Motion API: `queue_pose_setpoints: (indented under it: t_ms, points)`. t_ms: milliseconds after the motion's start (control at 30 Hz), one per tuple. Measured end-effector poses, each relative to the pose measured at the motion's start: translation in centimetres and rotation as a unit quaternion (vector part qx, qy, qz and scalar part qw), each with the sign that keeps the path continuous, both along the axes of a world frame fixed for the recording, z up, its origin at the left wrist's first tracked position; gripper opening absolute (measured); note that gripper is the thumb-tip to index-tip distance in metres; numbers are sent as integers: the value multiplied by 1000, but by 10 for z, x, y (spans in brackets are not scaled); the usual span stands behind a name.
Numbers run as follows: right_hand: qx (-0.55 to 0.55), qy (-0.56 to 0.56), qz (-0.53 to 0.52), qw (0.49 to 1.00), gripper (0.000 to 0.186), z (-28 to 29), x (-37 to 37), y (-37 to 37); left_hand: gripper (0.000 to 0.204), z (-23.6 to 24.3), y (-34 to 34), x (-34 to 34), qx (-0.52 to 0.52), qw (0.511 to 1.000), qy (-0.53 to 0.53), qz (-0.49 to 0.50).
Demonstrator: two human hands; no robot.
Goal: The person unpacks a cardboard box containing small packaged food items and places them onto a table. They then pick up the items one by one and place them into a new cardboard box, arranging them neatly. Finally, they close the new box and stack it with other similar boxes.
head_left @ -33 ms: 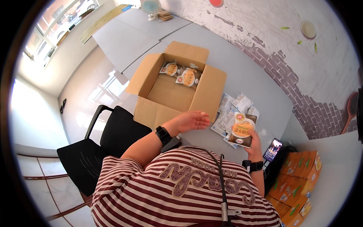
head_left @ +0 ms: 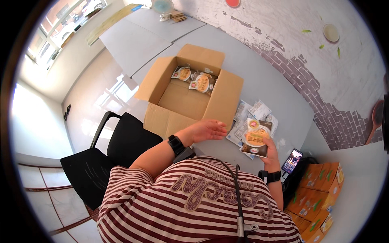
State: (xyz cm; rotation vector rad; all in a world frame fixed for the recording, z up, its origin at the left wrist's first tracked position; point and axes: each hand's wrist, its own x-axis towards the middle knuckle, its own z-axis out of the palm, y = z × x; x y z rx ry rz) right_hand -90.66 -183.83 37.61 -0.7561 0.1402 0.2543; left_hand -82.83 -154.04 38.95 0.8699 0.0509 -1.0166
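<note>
My right hand [head_left: 270, 153] grips a flat brown and white food packet [head_left: 256, 137] by its right edge, above the grey table. Under it lies a loose pile of printed packets or leaflets [head_left: 259, 109], partly covered. My left hand [head_left: 210, 130] is empty, its fingers stretched out toward the right, beside the near flap of an open cardboard box [head_left: 182, 101]. Inside that box, against the far wall, rest two similar packets, a smaller-looking one [head_left: 183, 73] at left and another [head_left: 201, 83] at right. Much of the box floor shows bare.
A lit phone [head_left: 292, 160] lies at the table's right edge. Stacked orange cartons [head_left: 314, 194] stand at lower right. A black chair [head_left: 129, 137] is at my left. Small brown pieces [head_left: 177, 16] and a clear round container [head_left: 163, 6] sit at the table's far end.
The packet in my right hand has shifted slightly left and tilted a little. My left hand has barely moved; the box and its packets stay where they were.
</note>
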Motion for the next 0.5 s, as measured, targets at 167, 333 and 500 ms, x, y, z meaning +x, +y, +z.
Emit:
queue_pose_setpoints:
  t_ms: [167,333,500]
  points:
    - [-117,-5,118,986,44,27,33,61,36,0,-4,-8,-45,998,1,-54]
    - [-219,-54,186,956,40,36,54,104,43,-4,16,-13,-11,1000,2,-17]
    - [-277,-104,216,930,38,32,70,128,47,-10,37,-14,-58,997,13,56]
